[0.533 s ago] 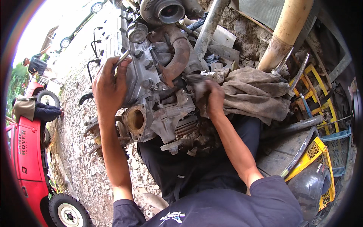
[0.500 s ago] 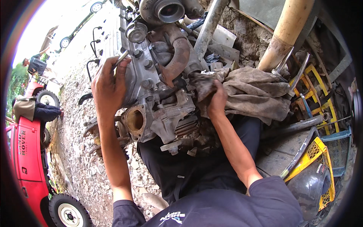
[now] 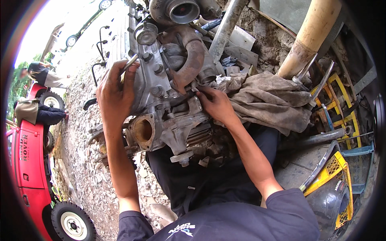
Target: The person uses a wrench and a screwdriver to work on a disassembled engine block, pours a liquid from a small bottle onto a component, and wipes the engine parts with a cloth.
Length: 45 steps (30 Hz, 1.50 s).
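A large grey engine (image 3: 177,116) fills the middle of the view, with a rust-brown curved pipe (image 3: 194,60) and a turbocharger (image 3: 181,11) at its far end. Raised above its left side, my left hand (image 3: 116,90) pinches a short silver metal rod (image 3: 129,63) between thumb and fingers. My right hand (image 3: 217,105) is at the engine's right side, below the pipe. Its fingertips close on a small metal part (image 3: 194,86) there; its kind is unclear and partly covered by the fingers. A dirty grey-brown cloth (image 3: 273,98) lies just right of this hand.
Right of the engine are a bamboo pole (image 3: 307,38), a metal pipe (image 3: 226,30), a yellow crate (image 3: 327,168) and a dark helmet (image 3: 327,201). Stony ground (image 3: 86,136) lies to the left, with a red vehicle (image 3: 30,160) and two people beyond.
My right hand has left the cloth and moved left to the engine, where its fingers now touch the small metal part. My left hand stays almost still with the rod.
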### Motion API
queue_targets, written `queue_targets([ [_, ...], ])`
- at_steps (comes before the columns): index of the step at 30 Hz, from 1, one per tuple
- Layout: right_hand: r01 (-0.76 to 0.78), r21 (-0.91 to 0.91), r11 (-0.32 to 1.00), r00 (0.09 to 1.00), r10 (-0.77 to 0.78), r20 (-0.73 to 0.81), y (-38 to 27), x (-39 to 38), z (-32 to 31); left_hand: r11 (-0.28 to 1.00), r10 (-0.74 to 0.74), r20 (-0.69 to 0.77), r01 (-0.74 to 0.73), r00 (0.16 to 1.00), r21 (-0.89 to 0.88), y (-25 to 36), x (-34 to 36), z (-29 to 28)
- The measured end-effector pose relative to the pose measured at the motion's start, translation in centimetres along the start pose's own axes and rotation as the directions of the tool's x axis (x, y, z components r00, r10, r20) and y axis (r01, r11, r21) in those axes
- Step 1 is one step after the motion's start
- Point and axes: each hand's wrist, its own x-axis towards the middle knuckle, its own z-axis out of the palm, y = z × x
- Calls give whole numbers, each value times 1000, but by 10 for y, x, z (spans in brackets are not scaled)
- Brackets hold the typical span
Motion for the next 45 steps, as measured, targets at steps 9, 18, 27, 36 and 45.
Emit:
queue_targets([
  [9, -80, 456, 886, 916, 245, -317, 28, -16, -16, 989, 109, -86, -116, 990, -92, -6, 4, 3],
  [18, 124, 917, 379, 764, 554, -332, 29, 27, -72, 987, 81, -86, -92, 993, -135, -7, 2, 5],
  [27, 388, 303, 870, 758, -114, -643, -18, 72, -92, 994, 98, -86, -103, 991, -46, -6, 4, 5],
  [36, 389, -709, 589, 885, -454, 108, -86, 114, 21, 987, 127, -141, -139, 982, -84, -7, 5, 3],
  [45, 396, -769, 502, 918, -247, 311, -110, 124, 12, 979, 135, -134, -153, 982, -134, -11, 0, 2],
])
